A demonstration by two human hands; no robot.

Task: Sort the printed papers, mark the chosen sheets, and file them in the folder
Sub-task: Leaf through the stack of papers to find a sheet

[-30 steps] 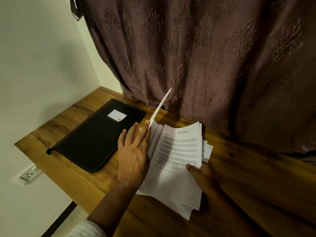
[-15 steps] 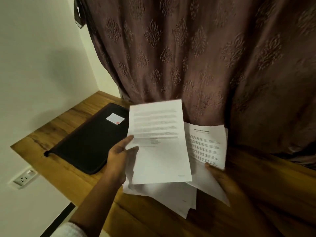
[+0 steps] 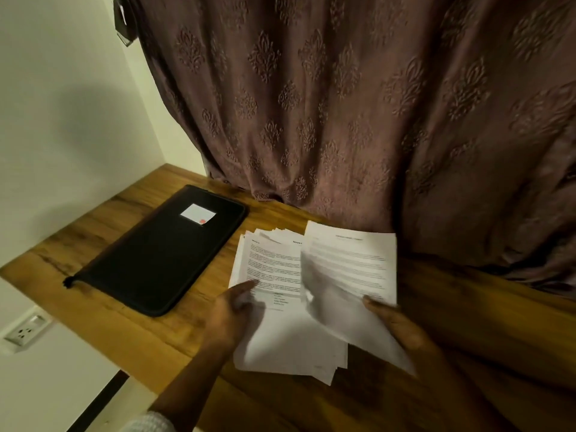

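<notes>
1. Wall socket (image 3: 26, 330): white, set in the pale wall below the counter's left end.
2. Counter (image 3: 109, 232): wooden, with dark grain streaks.
3. Folder (image 3: 156, 254): black, zipped shut, lying flat and at a slant on the left part of the counter. It sits apart from the papers. A small white label (image 3: 198, 214) with a red dot is on its cover near the far end.
4. Sleeve cuff (image 3: 149, 424): white knit, at the bottom edge.
5. Left hand (image 3: 232, 316): at the left edge of the stack, with one of its fingers (image 3: 249, 284) stretched onto the top page. The hand is blurred, so I cannot tell whether the other fingers curl round the edge.
6. Stack of printed papers (image 3: 274, 335): fanned and uneven, resting on the counter just right of the folder, printed side up.
7. Loose sheet (image 3: 352, 269): printed and bowed, raised over the right part of the stack.
8. Right hand (image 3: 402, 328): pinches the loose sheet at its near right edge, thumb on top.
9. Curtain (image 3: 343, 120): mauve with an embossed motif, hanging behind the counter.
</notes>
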